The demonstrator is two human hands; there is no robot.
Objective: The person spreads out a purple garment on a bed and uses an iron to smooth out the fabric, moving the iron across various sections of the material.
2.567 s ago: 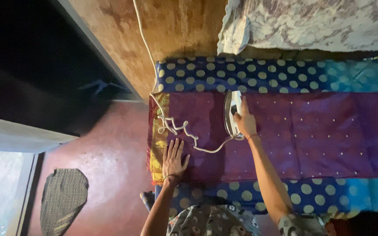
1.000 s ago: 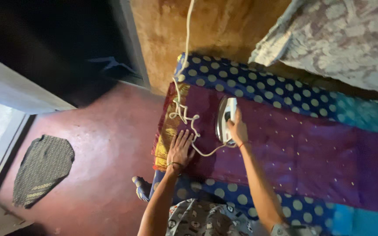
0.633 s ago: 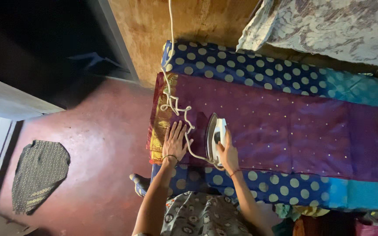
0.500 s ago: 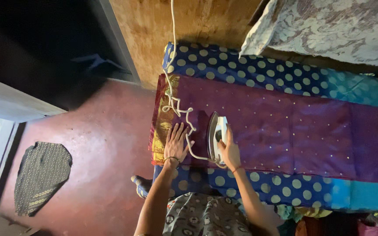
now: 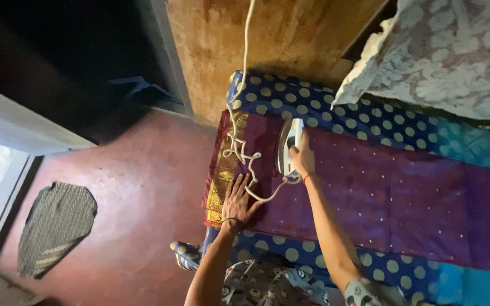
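Right hand point(image 5: 303, 160) wrapped tight round the white electric iron point(image 5: 288, 148), mid-frame on the purple dotted cloth point(image 5: 370, 192); left hand point(image 5: 238, 198) flat, fingers spread, holding nothing.

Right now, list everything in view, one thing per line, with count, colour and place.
Iron: one, white with a metal sole, on the purple cloth near its far edge.
Cord: one, white, hanging from above and kinked over the cloth's left end to the iron.
Purple cloth: one, purple with small pale dots and a gold border at the left end, spread flat.
Dotted cover: one, blue with cream dots, turning turquoise at right, under the cloth.
Pale patterned fabric: one, grey-white, top right.
Floor: red, at left.
Dark mat: one, lower left on the floor.
Left hand: flat on the cloth by the gold border.
Right hand: gripping the iron.
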